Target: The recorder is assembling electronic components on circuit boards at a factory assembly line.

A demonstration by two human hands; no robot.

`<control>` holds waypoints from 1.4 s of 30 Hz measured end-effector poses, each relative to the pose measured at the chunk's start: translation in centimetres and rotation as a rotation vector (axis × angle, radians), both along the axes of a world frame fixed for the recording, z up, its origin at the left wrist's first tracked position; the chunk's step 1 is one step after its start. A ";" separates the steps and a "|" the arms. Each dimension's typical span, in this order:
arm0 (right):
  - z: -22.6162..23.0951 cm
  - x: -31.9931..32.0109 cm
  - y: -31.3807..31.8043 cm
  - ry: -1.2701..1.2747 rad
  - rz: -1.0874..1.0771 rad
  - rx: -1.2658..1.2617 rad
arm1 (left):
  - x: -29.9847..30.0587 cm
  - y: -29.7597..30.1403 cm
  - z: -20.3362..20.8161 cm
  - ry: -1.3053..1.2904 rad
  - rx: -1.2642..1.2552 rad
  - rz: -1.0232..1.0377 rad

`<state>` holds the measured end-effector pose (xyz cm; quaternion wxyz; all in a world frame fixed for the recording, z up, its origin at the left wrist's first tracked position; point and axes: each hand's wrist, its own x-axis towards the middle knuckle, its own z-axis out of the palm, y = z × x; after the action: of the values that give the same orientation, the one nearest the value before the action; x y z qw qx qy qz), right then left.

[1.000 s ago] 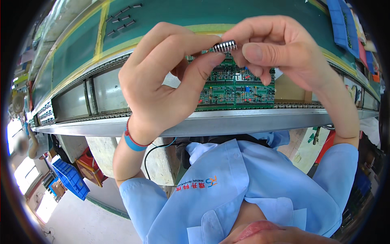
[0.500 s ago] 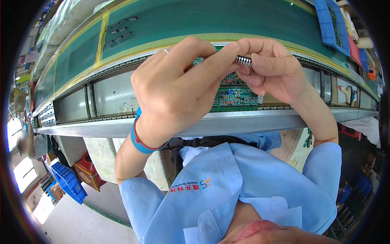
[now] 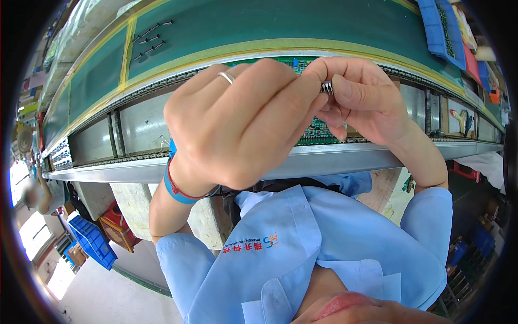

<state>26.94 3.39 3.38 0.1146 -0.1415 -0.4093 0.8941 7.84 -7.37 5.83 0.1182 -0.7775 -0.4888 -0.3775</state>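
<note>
A small black chip with two rows of metal pins is held up between my two hands. My right hand pinches its right end between thumb and fingers. My left hand is closed at its other end and hides most of the chip. A blue strap circles my left wrist. Behind and below my hands lies a green circuit board with many small parts, largely covered by my fingers. It sits on the conveyor track.
A metal rail runs along the near side of the conveyor. On the green mat beyond, several more black chips lie at the far left. A blue bin with green parts stands at the far right.
My left hand has rolled over and come nearer, covering more of the chip and the board. Less of the chip shows between my fingers; my right hand has barely moved.
</note>
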 end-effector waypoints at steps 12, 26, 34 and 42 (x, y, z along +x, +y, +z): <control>-0.7 -0.1 0.6 0.143 0.131 0.073 | 0.0 -1.1 0.2 0.236 0.105 0.006; -1.0 -0.3 0.2 0.105 0.134 0.046 | -0.6 -0.8 -0.7 0.147 0.131 -0.044; -0.9 -0.1 0.2 0.068 0.168 0.075 | -0.6 -1.0 -0.2 0.143 0.086 -0.101; -1.0 -0.2 0.2 0.070 0.194 0.080 | -0.5 -1.2 -0.5 0.155 0.077 -0.122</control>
<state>26.76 3.63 2.33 0.0471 -0.0652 -0.4523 0.8882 7.38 -8.59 5.29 0.1621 -0.8276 -0.4152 -0.3412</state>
